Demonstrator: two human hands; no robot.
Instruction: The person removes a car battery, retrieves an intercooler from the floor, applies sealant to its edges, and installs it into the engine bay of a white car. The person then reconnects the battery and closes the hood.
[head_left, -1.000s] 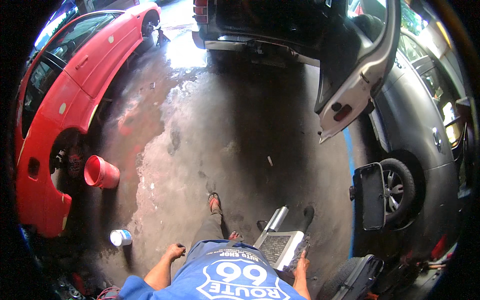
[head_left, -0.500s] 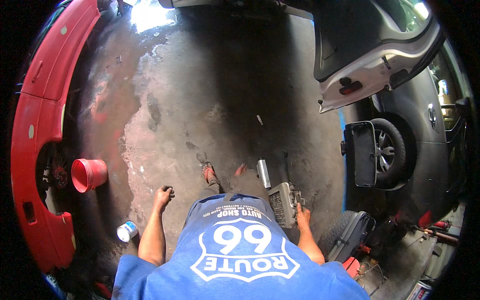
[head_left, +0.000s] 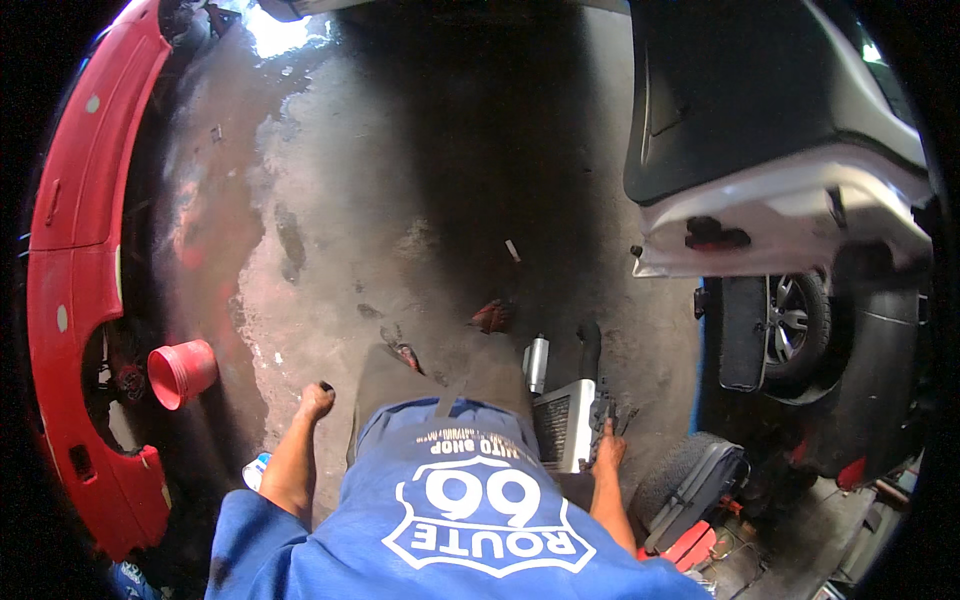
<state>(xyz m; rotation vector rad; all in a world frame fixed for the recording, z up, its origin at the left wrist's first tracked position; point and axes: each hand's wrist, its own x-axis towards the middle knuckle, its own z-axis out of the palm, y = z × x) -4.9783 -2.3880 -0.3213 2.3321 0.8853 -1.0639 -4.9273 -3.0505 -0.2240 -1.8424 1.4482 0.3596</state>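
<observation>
My right hand is closed on the edge of a radiator-like metal part, a pale rectangular finned panel hanging beside my right leg. Dark fittings run along its outer side, just above the fingers. Past its far end show a silver cylinder and a black hose; whether they join the panel I cannot tell. My left hand hangs at my left side, fingers curled closed. Something small and dark shows at its fingertips, too small to name.
A red car body lines the left, with a red bucket and a partly hidden can nearby. At right, an open car door panel juts out above a wheel. A grey case lies low at right.
I have moved forward over the floor. The radiator-like part has swung in my right hand, turning its pale finned face upward. The open panel at right looks nearer.
</observation>
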